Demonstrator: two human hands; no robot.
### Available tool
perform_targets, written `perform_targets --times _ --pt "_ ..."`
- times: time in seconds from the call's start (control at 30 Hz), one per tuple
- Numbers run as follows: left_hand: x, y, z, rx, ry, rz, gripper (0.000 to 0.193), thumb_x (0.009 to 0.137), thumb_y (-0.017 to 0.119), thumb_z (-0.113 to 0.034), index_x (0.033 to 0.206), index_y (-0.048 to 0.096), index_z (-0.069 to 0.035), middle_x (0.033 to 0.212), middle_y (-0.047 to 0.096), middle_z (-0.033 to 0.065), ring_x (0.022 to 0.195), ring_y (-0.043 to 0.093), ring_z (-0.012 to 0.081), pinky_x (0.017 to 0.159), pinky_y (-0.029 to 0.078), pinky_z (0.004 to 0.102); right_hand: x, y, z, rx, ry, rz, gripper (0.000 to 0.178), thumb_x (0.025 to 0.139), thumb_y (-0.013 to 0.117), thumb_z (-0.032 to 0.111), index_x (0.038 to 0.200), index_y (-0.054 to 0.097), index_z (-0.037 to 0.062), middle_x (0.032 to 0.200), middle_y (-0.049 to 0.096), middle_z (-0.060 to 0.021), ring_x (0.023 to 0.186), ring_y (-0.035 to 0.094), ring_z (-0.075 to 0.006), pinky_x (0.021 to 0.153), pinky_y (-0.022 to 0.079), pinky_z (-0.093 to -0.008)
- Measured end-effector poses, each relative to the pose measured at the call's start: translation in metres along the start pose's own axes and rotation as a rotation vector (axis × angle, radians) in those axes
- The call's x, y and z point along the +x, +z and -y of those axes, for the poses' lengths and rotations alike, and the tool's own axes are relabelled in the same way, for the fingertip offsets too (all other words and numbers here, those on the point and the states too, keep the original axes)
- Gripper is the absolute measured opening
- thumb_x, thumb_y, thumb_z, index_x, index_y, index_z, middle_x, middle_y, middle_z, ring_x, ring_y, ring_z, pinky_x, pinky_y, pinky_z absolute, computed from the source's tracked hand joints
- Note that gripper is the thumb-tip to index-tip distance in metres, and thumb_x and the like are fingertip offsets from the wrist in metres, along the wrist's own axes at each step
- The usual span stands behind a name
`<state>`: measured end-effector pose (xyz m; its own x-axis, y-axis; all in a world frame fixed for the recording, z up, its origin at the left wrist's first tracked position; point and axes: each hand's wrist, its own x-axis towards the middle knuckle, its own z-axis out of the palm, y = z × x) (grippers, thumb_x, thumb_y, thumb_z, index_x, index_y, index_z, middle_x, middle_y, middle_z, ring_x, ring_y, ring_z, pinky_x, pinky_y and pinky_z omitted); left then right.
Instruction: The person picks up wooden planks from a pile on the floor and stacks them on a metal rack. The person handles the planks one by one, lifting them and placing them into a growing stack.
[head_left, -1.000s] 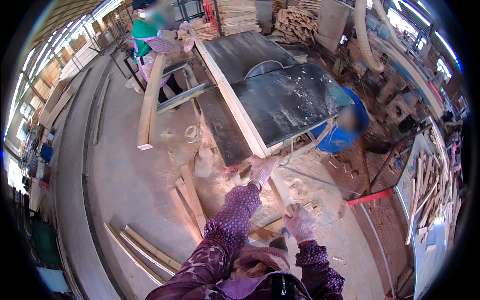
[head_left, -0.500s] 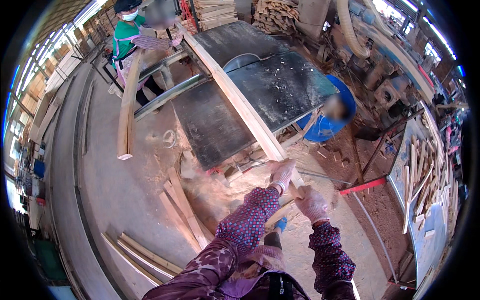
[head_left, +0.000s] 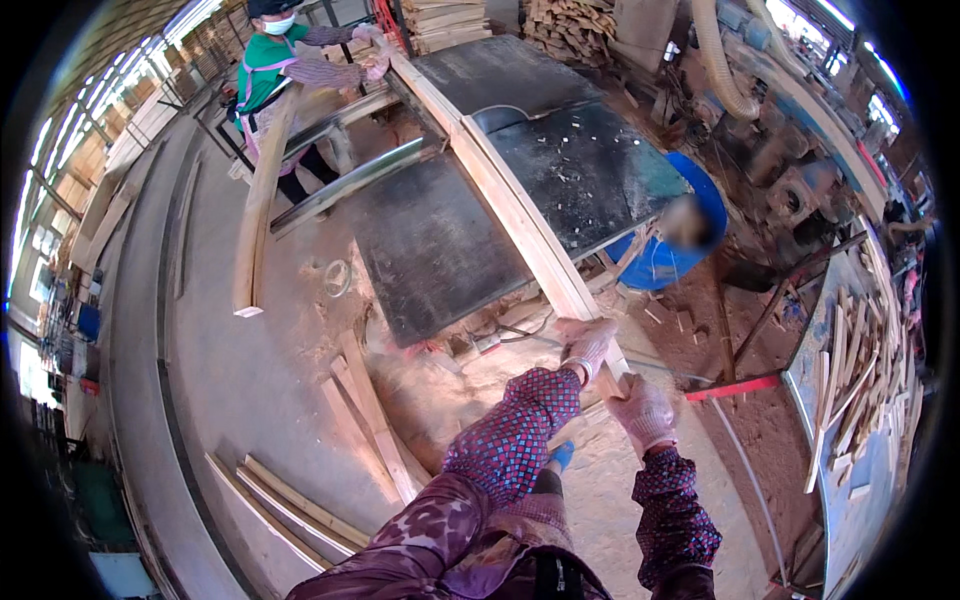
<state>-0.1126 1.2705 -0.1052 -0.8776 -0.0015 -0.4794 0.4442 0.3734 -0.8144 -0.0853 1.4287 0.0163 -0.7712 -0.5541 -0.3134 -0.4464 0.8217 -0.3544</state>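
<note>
A long pale wooden plank (head_left: pixel 520 230) runs across the black saw table (head_left: pixel 430 250) from the far side to my hands, with what looks like another strip alongside it. My left hand (head_left: pixel 588 345), in a pale work glove, is closed around its near part. Just beyond the table's near edge, my right hand (head_left: pixel 642 408), gloved too, grips the plank's near end. Part of the saw blade (head_left: pixel 500 118) shows on the right of the plank. At the far end, a masked person in green (head_left: pixel 265 65) has both hands on or beside the wood.
A thick beam (head_left: pixel 262 210) hangs left of the table frame. Loose boards (head_left: pixel 370 420) lean near my left arm, with more boards (head_left: pixel 290 510) on the floor. A blue barrel (head_left: pixel 690 220) stands right of the table. Wood offcuts (head_left: pixel 850 370) fill a metal-sided surface at right.
Both my hands, still gripping the plank, have shifted slightly right in the picture, as has the whole view. The other person's two hands now show at the plank's far end.
</note>
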Motion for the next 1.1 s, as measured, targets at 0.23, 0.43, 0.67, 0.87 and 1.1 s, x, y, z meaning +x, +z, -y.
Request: perform_targets --times 0.23,0.43,0.67,0.87,1.1 --pt "0.012 0.006 0.001 0.006 0.002 -0.059 0.031 0.077 0.070 -0.022 0.102 0.058 -0.009 0.080 0.058 0.0066 0.071 0.053 0.0162 0.060 0.046 0.0325 0.015 0.007 -0.014 0.039 0.012 -0.006 0.043 0.076 0.067 0.036 0.108 0.063 0.0068 0.093 0.069 -0.0213 0.090 0.066 -0.0396 0.078 0.052 -0.0498" --pt "-0.055 -0.045 0.044 2.283 0.728 0.031 0.030 0.075 0.069 -0.022 0.091 0.053 -0.002 0.081 0.055 0.0046 0.071 0.051 0.0152 0.061 0.046 0.0347 -0.006 -0.003 -0.029 0.033 -0.102 -0.135 0.040 0.075 0.069 0.034 0.104 0.064 0.0059 0.089 0.068 -0.0220 0.085 0.067 -0.0398 0.074 0.053 -0.0494" --pt "-0.135 -0.069 -0.050 2.668 0.964 0.270 0.065 0.072 0.080 -0.037 0.108 0.052 0.009 0.106 0.061 0.0178 0.094 0.062 0.0230 0.079 0.052 0.0342 -0.107 0.018 -0.036 0.296 -0.046 0.120 0.036 0.072 0.075 0.032 0.088 0.064 0.0023 0.073 0.066 -0.0155 0.070 0.066 -0.0281 0.063 0.049 -0.0437" --pt "-0.261 -0.047 -0.099 2.500 0.395 0.236 0.063 0.086 0.070 -0.044 0.127 0.049 -0.001 0.118 0.059 0.0071 0.112 0.057 0.0219 0.095 0.046 0.0308 -0.181 0.018 -0.013 0.816 0.040 0.591 0.055 0.073 0.082 0.026 0.116 0.064 -0.0023 0.103 0.071 -0.0135 0.093 0.067 -0.0193 0.083 0.052 -0.0333" --pt "-0.336 -0.044 -0.144 2.488 0.745 0.471 0.042 0.094 0.061 -0.033 0.126 0.054 -0.006 0.120 0.056 0.0041 0.116 0.050 0.0159 0.104 0.037 0.0338 -0.231 0.067 0.008 1.022 0.132 0.842 0.069 0.071 0.086 0.026 0.125 0.058 -0.0067 0.114 0.068 -0.0135 0.103 0.065 -0.0204 0.092 0.050 -0.0322"
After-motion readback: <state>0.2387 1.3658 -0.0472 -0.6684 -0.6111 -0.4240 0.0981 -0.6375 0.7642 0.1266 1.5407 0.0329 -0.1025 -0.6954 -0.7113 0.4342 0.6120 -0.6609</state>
